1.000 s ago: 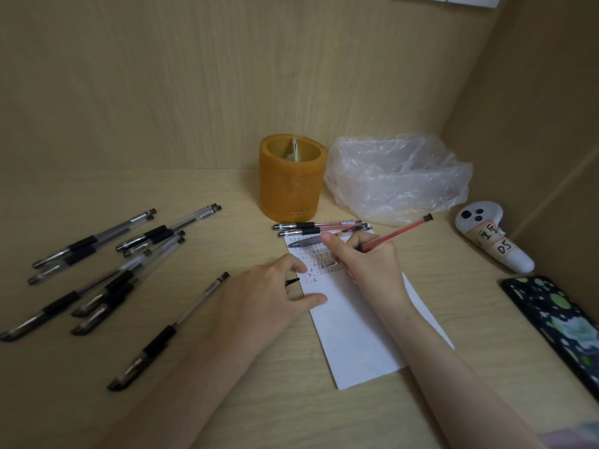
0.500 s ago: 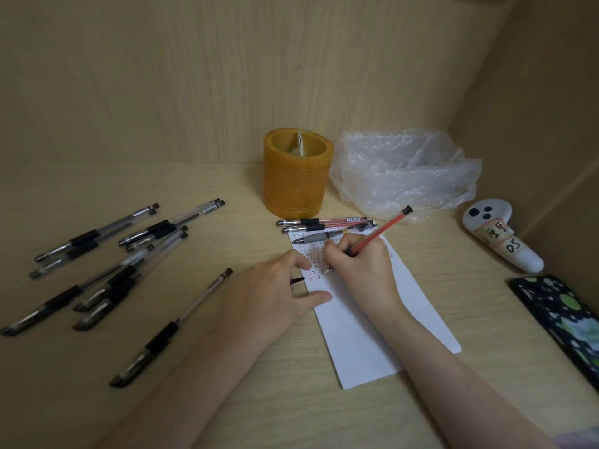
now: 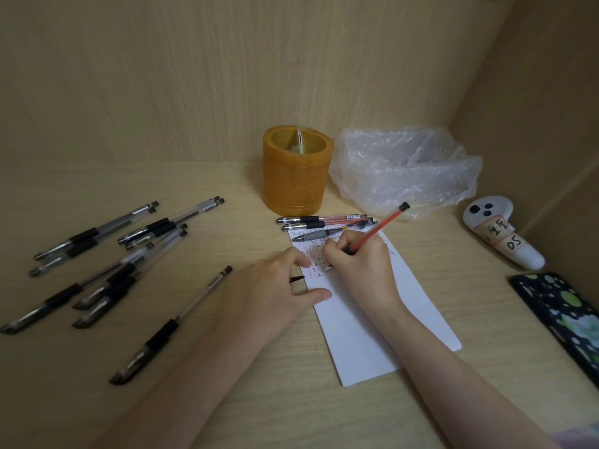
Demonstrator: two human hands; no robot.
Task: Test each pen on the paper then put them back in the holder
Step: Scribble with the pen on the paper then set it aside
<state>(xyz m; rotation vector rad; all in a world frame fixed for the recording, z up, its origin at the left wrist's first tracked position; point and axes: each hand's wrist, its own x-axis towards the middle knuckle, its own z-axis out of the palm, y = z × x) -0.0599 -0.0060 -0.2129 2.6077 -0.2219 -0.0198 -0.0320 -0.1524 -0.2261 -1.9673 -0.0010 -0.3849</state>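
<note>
Writing with the slim red pen [image 3: 381, 229], your right hand [image 3: 359, 265] has tipped it steeper than a second ago; its grip pinches the barrel, tip on the white paper sheet [image 3: 382, 322]. Testing looks underway. Your left hand [image 3: 269, 294] pins the sheet's edge, fingers curled on a small black cap [image 3: 297, 279]. The amber cylindrical holder [image 3: 296, 171] stands behind on the pale wooden desk [image 3: 227, 176]; black pens [image 3: 107, 264] lie left, untested by the look of it.

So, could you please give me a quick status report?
Right hand writing with red pen on paper. Left hand steadying paper, gripping a cap. Holder unobstructed.
</note>
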